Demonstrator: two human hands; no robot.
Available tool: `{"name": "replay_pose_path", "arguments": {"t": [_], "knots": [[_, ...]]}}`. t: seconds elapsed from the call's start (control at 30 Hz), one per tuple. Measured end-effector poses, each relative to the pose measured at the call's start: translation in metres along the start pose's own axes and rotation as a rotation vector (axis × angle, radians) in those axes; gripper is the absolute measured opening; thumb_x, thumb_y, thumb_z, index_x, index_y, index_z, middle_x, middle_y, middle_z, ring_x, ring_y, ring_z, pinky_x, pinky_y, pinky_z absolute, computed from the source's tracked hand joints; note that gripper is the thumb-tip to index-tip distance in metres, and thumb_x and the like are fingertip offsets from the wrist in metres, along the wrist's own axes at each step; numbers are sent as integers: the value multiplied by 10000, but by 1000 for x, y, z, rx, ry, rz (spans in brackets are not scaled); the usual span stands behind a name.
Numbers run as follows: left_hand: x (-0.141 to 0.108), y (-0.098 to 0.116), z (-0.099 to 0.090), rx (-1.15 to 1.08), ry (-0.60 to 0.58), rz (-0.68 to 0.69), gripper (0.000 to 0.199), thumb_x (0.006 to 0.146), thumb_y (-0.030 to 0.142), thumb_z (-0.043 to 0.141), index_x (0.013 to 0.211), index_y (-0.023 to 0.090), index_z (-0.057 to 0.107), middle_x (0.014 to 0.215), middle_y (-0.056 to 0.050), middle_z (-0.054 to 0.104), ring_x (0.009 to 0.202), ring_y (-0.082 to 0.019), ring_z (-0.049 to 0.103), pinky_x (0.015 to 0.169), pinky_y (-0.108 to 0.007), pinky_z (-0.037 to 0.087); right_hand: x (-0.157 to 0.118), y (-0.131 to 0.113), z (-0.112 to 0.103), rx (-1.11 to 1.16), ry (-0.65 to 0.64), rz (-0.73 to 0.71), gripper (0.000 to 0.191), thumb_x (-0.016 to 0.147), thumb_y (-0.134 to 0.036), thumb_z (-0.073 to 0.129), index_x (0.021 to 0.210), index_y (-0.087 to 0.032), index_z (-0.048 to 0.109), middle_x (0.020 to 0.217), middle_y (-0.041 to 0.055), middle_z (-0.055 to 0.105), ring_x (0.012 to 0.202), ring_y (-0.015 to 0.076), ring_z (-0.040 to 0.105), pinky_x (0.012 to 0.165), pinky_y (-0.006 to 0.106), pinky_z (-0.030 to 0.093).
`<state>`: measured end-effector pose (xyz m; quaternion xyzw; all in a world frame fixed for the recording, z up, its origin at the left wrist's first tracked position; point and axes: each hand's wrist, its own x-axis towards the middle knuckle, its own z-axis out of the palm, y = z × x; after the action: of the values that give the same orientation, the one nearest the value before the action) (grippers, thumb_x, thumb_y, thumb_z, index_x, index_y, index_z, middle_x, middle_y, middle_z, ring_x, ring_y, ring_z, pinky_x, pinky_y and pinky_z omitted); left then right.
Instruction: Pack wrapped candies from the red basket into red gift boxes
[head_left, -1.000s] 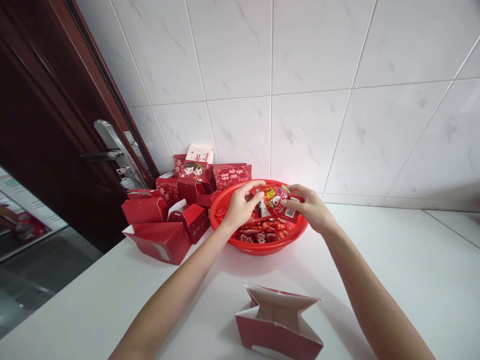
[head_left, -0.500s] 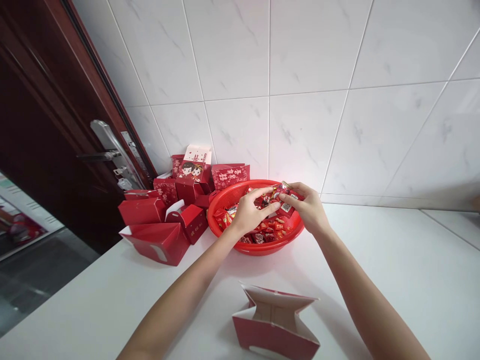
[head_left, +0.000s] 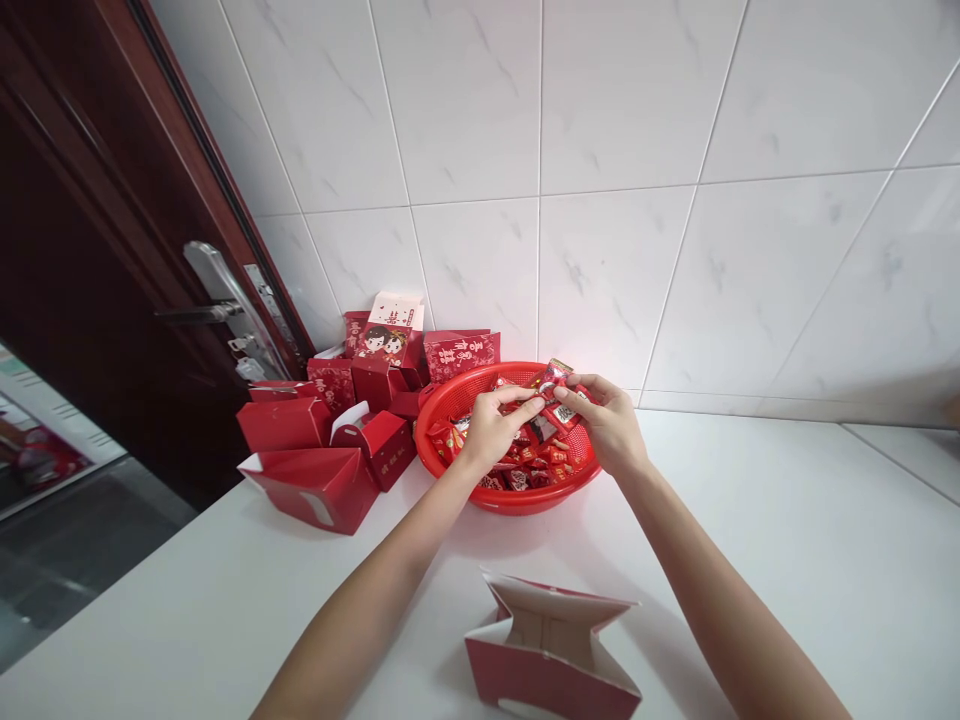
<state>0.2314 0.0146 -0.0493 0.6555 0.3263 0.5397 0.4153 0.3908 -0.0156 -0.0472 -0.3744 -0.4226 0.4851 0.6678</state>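
Both hands are over a red plastic basket (head_left: 525, 505) of wrapped candies (head_left: 536, 462). My right hand (head_left: 613, 428) is closed, thumb and fingers pinching red-wrapped candy (head_left: 556, 374) above the basket's back edge. Closed in a pinch, my left hand (head_left: 491, 432) meets the same candy from the other side. How many pieces they hold is partly hidden by the fingers. Nearer to me, between my forearms, an open red paper box (head_left: 551, 675) stands upright with its top flaps spread, its inside bare.
Left of the basket, several red paper boxes (head_left: 315, 485) crowd together; one pale-topped box (head_left: 394, 325) bears a cartoon couple. They stand on a white tabletop (head_left: 757, 500) against a tiled wall (head_left: 607, 270). A dark red door (head_left: 112, 200) with a metal handle is at left.
My hands have drawn slightly closer together around the candy. The packet has turned and stands more upright between the fingertips. The boxes and basket stay in place.
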Motion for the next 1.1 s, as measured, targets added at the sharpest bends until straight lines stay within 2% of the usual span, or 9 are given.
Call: {"name": "replay_pose_path", "arguments": {"t": [0.17,0.4,0.6,0.73,0.9,1.03,1.1], "knots": [[-1,-2,-4,44,23,27,215,748,370,783,824,170,800,874,-64,775,887,-248,694,849,-357,526,2,3,-2,-30,-65,16,459,550,-458,940,830,-190,696,837,21,723,698,171,657,664,315,551],[-1,-1,-7,26,27,-32,233,691,373,811,775,158,781,845,-61,758,865,-234,677,838,-352,522,2,4,-2,-99,-60,19,481,573,-484,922,921,-199,749,881,37,741,740,189,670,695,329,554],[-4,5,-12,8,-28,-16,240,687,389,828,785,172,794,849,-46,754,870,-225,672,859,-348,516,-3,0,1,-54,-117,20,407,592,-478,916,793,-210,686,775,6,726,627,176,648,597,315,536],[-5,7,-16,-61,-42,-50,281,698,422,806,840,180,813,876,-58,773,950,-259,689,928,-386,516,-3,-6,1,15,-137,24,404,577,-433,937,739,-198,651,754,3,726,629,162,655,618,296,538],[-6,9,-23,-50,16,-73,272,694,327,764,931,201,813,1046,-61,786,1077,-278,686,1012,-415,514,-1,-21,-5,82,-69,52,438,520,-374,972,667,-203,596,702,-8,716,605,146,645,570,263,517],[-9,11,-26,-10,8,-51,443,735,285,752,1171,207,742,1229,-74,735,1108,-271,684,1013,-422,529,0,-28,-9,86,-79,86,414,486,-353,985,678,-200,652,722,-3,732,632,139,661,609,257,536],[-10,14,-26,-20,14,-54,541,741,288,778,1266,213,676,1256,-81,718,1117,-272,684,997,-420,545,0,-28,-10,64,-107,112,390,498,-362,979,712,-199,697,740,9,746,634,150,671,614,272,547]]}}
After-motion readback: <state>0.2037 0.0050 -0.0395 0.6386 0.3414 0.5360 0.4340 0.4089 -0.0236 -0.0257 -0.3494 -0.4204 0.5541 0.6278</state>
